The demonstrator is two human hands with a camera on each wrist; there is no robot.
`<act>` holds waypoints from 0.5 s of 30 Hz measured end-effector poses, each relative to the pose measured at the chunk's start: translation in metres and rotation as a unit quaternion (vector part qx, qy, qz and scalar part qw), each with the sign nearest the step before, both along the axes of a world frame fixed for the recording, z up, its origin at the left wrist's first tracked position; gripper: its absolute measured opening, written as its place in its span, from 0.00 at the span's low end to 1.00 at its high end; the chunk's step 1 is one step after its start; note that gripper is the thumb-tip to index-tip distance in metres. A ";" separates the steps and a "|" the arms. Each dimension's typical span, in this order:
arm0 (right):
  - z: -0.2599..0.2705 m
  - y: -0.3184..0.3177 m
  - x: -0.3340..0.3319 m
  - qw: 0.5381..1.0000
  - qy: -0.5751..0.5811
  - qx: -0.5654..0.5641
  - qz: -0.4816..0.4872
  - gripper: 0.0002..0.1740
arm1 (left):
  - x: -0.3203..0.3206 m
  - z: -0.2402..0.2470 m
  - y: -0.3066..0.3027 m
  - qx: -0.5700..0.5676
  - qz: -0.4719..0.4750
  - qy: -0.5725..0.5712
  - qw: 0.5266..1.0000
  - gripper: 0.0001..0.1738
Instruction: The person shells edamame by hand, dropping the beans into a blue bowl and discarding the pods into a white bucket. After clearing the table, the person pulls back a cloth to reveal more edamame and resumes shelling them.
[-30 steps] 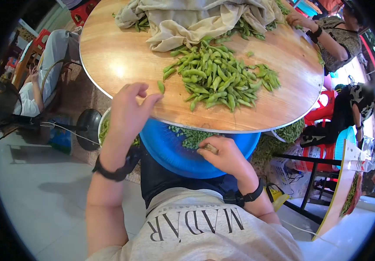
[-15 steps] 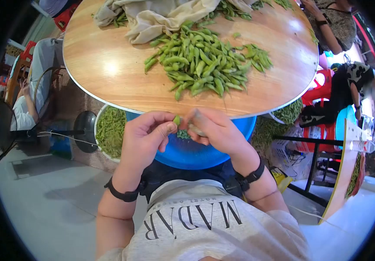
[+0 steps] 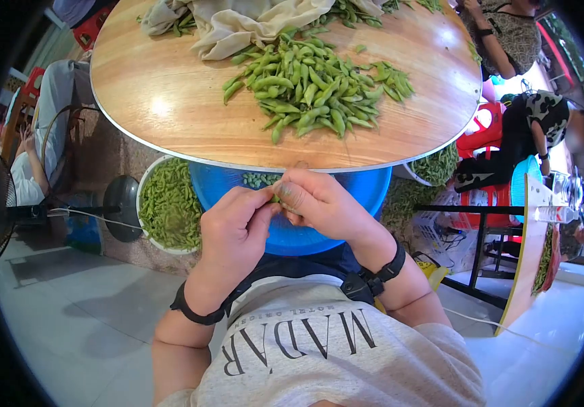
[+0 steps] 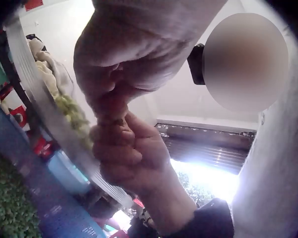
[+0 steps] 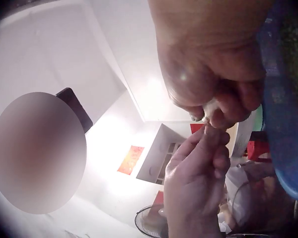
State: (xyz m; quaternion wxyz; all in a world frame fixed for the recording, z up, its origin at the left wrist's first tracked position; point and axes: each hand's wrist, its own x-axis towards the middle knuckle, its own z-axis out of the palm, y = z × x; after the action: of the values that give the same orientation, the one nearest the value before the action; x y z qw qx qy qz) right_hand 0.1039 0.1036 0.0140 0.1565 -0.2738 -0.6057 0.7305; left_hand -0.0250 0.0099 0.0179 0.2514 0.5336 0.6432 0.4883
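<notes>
My left hand (image 3: 233, 218) and right hand (image 3: 329, 203) meet fingertip to fingertip just in front of the table edge. Between them a small green edamame pod (image 3: 275, 199) shows, pinched by the left thumb and fingers. The right thumb and fingers curl in at the pod's other end, hiding most of it. A small pale thing (image 5: 209, 108) shows under the curled right fingers in the right wrist view; its kind I cannot tell. Below the hands is a blue basin (image 3: 299, 241) with shelled green beans (image 3: 259, 179) in it.
A heap of edamame pods (image 3: 312, 88) lies on the round wooden table (image 3: 163, 139), near a crumpled beige cloth (image 3: 258, 30). At left stands a white-rimmed tub of pods (image 3: 170, 203). Other people (image 3: 509, 37) sit around, with red stools (image 3: 478, 139) at right.
My left hand picked the single pod off the tabletop and brought it back over the basin. The right hand rose to meet it, and both hands now close together around the pod.
</notes>
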 end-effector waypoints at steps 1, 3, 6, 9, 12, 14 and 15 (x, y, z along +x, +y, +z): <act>0.001 -0.002 0.000 1.000 -0.001 0.007 -0.007 0.14 | 0.001 -0.002 -0.001 0.011 0.004 0.014 1.000 0.08; 0.002 -0.005 -0.001 1.000 -0.001 0.021 -0.019 0.13 | 0.002 -0.006 -0.001 0.035 0.012 0.044 0.998 0.07; -0.001 -0.010 -0.001 0.997 -0.016 0.067 -0.036 0.12 | 0.001 -0.016 -0.003 0.032 0.005 -0.006 0.999 0.05; -0.009 -0.014 0.001 0.991 -0.017 0.128 -0.036 0.12 | 0.003 -0.014 -0.006 -0.087 0.031 -0.255 0.962 0.04; -0.009 -0.017 0.000 0.991 -0.015 0.120 -0.057 0.12 | 0.010 -0.029 -0.007 0.008 0.049 -0.091 0.995 0.03; -0.009 -0.016 0.000 0.995 -0.017 0.079 -0.064 0.12 | 0.012 -0.034 0.000 0.100 0.059 0.021 0.993 0.04; -0.009 -0.016 -0.001 0.996 -0.019 0.059 -0.068 0.12 | 0.013 -0.035 0.003 0.147 0.063 0.077 0.984 0.04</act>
State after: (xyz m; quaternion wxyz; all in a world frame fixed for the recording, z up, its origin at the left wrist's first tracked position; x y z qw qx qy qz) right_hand 0.1033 0.0877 0.0052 0.2101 -0.3182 -0.6306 0.6760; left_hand -0.0124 0.0124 -0.0175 0.0885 0.5591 0.6144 0.5496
